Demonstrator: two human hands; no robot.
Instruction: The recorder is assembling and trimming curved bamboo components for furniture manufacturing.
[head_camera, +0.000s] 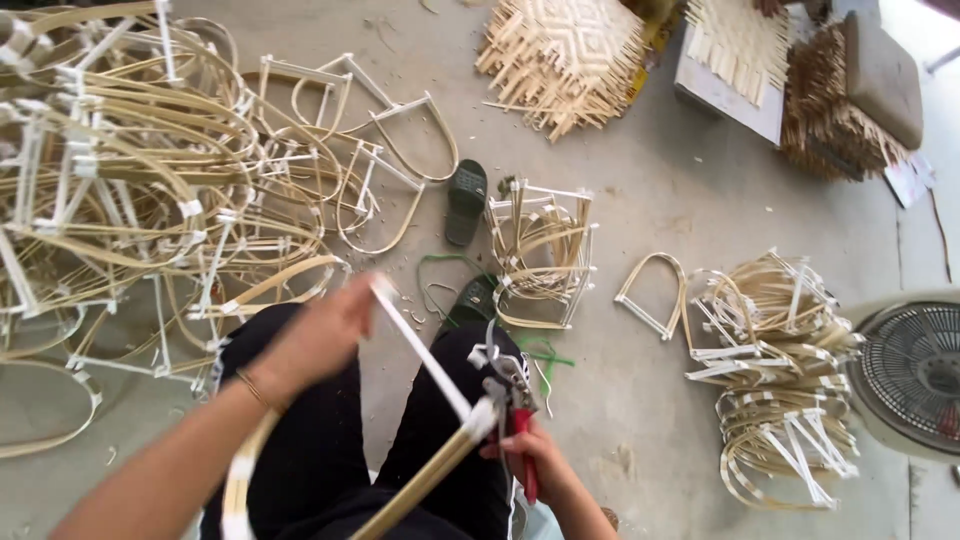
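My left hand grips the upper end of a white bamboo strip frame that runs diagonally across my lap. A thin bracelet sits on that wrist. My right hand holds red-handled pliers whose jaws are at the frame's lower corner, where white binding is wrapped. A curved bamboo strip bends down under my left forearm. My legs in black trousers are below both hands.
A big heap of finished arched frames fills the left. A small stack and two dark sandals lie ahead. Another pile and a floor fan are on the right. Woven mats lie at the top.
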